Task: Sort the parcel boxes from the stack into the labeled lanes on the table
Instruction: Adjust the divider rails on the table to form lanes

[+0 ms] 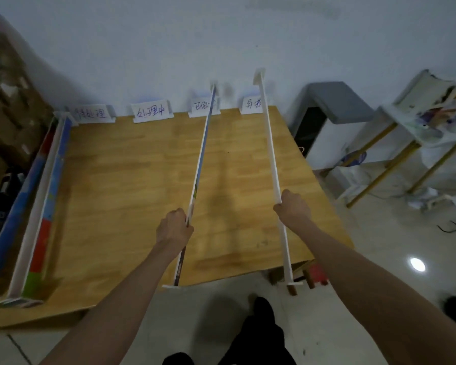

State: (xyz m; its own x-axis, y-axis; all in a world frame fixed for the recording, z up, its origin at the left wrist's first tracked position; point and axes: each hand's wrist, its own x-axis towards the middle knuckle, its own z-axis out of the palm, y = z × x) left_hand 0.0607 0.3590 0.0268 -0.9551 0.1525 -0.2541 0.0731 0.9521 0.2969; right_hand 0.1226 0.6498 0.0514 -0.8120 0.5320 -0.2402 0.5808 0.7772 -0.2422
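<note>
Lane dividers being positioned on the desk; no parcels in the lanes yet.

The left hand (173,227) is gripping a long divider strip (200,164) on edge; the right hand (291,208) is gripping a white divider strip (270,143); both strips are running toward the label cards (151,111) at the wall, apparently to mark lanes; two further dividers (44,196) are lying along the desk (132,185) left edge; brown parcel boxes (3,106), blurred, are standing well apart, beyond that edge.

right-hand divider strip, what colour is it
Plain white along its whole length, the divider strip gripped by the right hand; head view.
</note>
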